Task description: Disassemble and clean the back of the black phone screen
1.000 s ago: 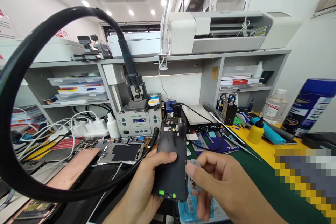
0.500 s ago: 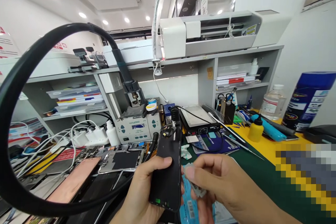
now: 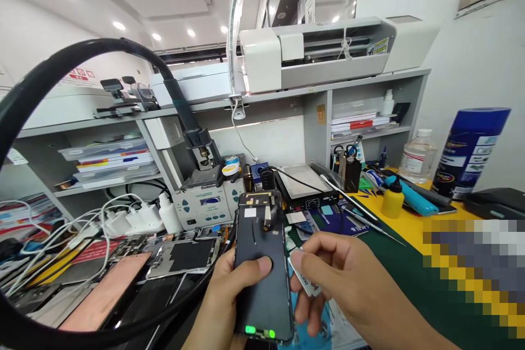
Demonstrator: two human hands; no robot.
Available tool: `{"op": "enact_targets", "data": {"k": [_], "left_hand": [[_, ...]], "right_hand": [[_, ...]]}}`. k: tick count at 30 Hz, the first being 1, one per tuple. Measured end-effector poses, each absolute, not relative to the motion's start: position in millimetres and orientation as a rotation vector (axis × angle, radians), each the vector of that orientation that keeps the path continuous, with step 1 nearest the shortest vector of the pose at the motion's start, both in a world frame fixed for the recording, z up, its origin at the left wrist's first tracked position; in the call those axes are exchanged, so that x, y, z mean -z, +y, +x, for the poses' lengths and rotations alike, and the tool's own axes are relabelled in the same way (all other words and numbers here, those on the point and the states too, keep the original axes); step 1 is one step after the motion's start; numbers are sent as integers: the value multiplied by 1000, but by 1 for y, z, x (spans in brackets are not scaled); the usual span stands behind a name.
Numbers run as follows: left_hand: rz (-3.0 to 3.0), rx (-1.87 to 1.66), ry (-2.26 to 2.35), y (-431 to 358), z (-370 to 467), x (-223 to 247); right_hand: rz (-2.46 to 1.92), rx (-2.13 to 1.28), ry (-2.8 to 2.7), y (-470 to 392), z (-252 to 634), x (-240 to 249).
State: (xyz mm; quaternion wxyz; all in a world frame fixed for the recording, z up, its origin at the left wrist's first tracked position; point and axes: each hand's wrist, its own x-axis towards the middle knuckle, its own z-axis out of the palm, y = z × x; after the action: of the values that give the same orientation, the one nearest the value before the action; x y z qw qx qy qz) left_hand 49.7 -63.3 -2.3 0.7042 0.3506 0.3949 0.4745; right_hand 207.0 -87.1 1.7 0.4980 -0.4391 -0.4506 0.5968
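Note:
My left hand (image 3: 229, 290) is closed around a black phone (image 3: 264, 290), with the thumb pressed on its flat dark face. Small stickers and an opening with parts sit near the phone's top, and two green spots glow at its bottom end. Just right of the phone, my right hand (image 3: 328, 279) pinches a small white card-like piece (image 3: 304, 276) with some dark print between thumb and fingers. One corner of that piece is close to the phone's right edge; whether they touch I cannot tell. Under both hands lies a light blue packet (image 3: 315, 328).
A thick black hose (image 3: 53, 63) loops across the left side to a grey soldering station (image 3: 209, 208). Phone parts and a pinkish panel (image 3: 104, 290) lie at left. Behind the hands stands a flat heating plate (image 3: 305, 183). A yellow bottle (image 3: 392, 199) and blue can (image 3: 470, 153) stand at right.
The phone has turned to show its face more fully, and its green spots now glow brighter. My right hand has shifted slightly, still pinching the white piece. The whole view has moved a little.

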Motion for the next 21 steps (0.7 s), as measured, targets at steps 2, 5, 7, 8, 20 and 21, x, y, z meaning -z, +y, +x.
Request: {"op": "enact_targets", "data": {"k": [2,5,7,8,20,21], "left_hand": [[795,-1053,878,-63,49,3],[846,-1045,927,-63,48,6],[891,-1049,935,-63,48,9],[914,-1054,927,-63,48,10],[986,-1043,830,-62,48,13],[987,-1034,825,-62,47,13]], "right_hand": [[-1064,-1403,-1093,-87,207,-1],[-1078,-1347,-1116,-86,207,1],[-1104,-1323,-1142,-85,207,2],[-1123,-1315,-1156,-85,208,2],[-1149,-1272,-1193,-84,211,6],[-1146,-1269,-1188,-84,211,6]]}}
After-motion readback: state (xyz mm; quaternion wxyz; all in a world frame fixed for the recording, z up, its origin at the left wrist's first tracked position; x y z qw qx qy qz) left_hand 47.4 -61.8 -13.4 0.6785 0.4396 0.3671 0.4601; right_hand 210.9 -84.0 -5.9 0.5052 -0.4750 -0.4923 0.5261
